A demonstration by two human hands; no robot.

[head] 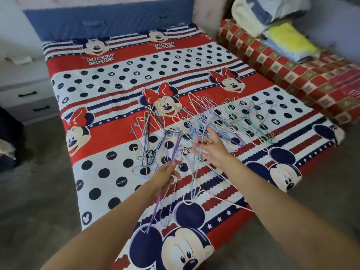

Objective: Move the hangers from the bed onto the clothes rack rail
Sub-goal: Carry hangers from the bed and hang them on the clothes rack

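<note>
Left hand (165,175) gripping bunch of wire hangers (165,203), bunch dangling over bed (109,133). Right hand (209,148) reaching with fingers spread, gripping nothing, touching tangled hanger pile (224,121) lying mid-bed. Folded bedding (272,22) sitting on checked mattress (292,65) beyond.

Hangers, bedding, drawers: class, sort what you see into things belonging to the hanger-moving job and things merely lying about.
Job: pile of wire hangers; hangers held by the left hand; right hand.
Lying about: folded blankets; drawer unit; checked quilt.
</note>
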